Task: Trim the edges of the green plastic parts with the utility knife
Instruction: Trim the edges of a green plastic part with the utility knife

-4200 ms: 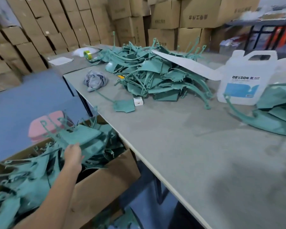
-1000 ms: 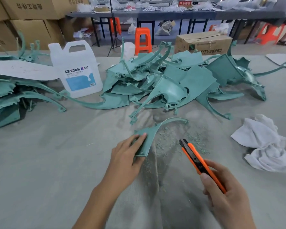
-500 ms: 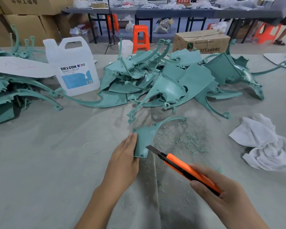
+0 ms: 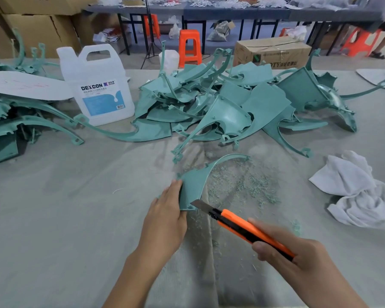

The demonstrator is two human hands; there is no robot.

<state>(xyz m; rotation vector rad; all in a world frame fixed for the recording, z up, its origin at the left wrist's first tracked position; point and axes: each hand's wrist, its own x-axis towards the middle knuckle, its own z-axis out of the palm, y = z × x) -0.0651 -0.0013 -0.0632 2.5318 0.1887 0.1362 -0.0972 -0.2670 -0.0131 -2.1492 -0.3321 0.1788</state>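
Observation:
A green plastic part (image 4: 195,185) with a long curved arm lies on the grey table, tilted up on its near edge. My left hand (image 4: 165,218) holds its left side, fingers wrapped behind it. My right hand (image 4: 298,263) grips an orange utility knife (image 4: 247,230). Its extended blade touches the part's near bottom corner. Green shavings (image 4: 242,183) are scattered just right of the part.
A big heap of green parts (image 4: 231,107) fills the middle of the table, with more green parts (image 4: 13,121) at the left. A white DEXCON jug (image 4: 98,85) stands behind. A white rag (image 4: 360,192) lies at the right. Cardboard boxes and orange stools stand beyond.
My right hand has swung the knife left, with the blade now out, until it meets the part's bottom corner. My left hand has shifted from on top of the part to its left edge.

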